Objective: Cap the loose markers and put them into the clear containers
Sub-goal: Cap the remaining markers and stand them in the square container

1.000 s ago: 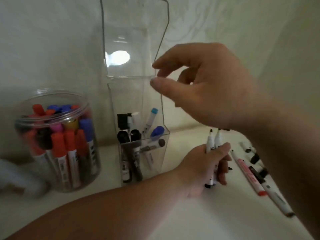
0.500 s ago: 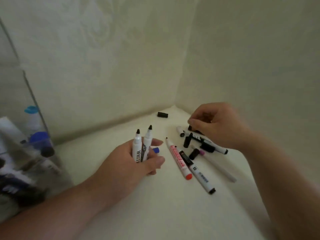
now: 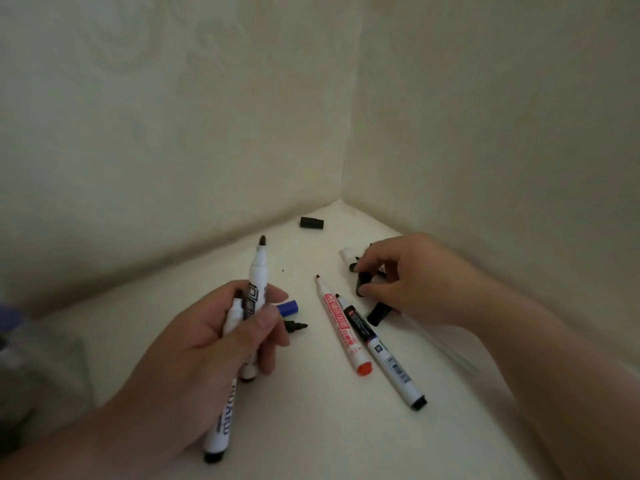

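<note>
Left fingers [image 3: 258,325] round slim white plastic markers [image 3: 258,271], right fingers [image 3: 379,292] pinching a black cylindrical cap [image 3: 363,281]

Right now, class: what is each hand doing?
Left hand: holds two uncapped whiteboard markers.
Right hand: pinches a black cap.

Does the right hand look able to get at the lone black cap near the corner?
Probably yes. The lone black cap lies by itself, with nothing between it and the right hand, though that hand is pinching a second cap.
</note>
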Motion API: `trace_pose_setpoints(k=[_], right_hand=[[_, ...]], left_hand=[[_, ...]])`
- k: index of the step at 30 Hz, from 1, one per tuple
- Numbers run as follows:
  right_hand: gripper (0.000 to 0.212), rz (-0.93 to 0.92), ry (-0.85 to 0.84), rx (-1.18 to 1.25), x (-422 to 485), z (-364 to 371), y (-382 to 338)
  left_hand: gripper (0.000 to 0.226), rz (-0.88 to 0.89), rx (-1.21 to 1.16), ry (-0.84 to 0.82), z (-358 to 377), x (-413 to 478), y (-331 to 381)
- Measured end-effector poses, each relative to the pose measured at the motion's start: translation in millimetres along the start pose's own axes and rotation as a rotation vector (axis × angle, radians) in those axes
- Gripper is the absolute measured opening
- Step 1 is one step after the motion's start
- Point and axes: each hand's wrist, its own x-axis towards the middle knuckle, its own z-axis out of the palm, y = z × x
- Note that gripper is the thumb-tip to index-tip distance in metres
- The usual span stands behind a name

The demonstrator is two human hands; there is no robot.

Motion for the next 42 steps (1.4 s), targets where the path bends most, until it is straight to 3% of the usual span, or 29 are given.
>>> trace_pose_setpoints(k=[2,5,7,9,13,16,18,23,27,29,31,35,38,42], right_hand=[[0.013,0.0,0.007,-0.003,1,3,1],[0.015,-0.012,0.012,0.01,1,4,-2],[0.019,-0.009,0.004,0.028,-1,1,-2],[0.018,-0.004,0.022,0.085,-5,-8,-2],[0.021,-0.047,-0.025,0.062,-16,-25,-2],[0.018,-0.084,-0.156,-0.028,-21,-22,-6],[0.017,-0.11,-0.214,-0.109,-20,-16,-9],[0.018,-0.149,-0.247,-0.194,-17,-9,-14],[0.021,-0.143,-0.235,-0.241,-17,-10,-12],[0.014,-0.154,-0.105,-0.125,-20,-14,-10],[0.009,-0.138,0.03,0.181,-20,-16,-8],[0.004,-0.133,-0.045,0.856,-26,-15,-18],[0.01,-0.126,-0.124,1.078,-30,-6,-33],[0.025,-0.182,0.002,1.212,-28,2,-43]], left_hand=[[0.005,0.085,-0.034,0.156,0,-1,5],[0.016,0.252,0.015,0.282,-4,-4,11],[0.03,0.283,0.064,0.225,0,-9,11],[0.045,0.172,-0.012,0.148,6,-15,10],[0.023,-0.002,0.24,-0.062,3,-19,6],[0.022,0.051,0.336,-0.089,-3,-17,3],[0.025,0.06,0.273,-0.094,-5,-17,3],[0.034,-0.07,-0.137,-0.106,-7,-14,-1],[0.053,-0.086,-0.167,-0.166,-7,-14,0],[0.053,-0.117,-0.128,-0.18,-7,-14,3],[0.043,-0.142,-0.079,-0.194,-7,-13,5],[0.029,-0.153,-0.007,-0.215,-2,-11,11],[0.019,-0.147,-0.008,-0.214,-1,-10,13],[0.018,-0.101,0.049,-0.23,-4,-12,12]])
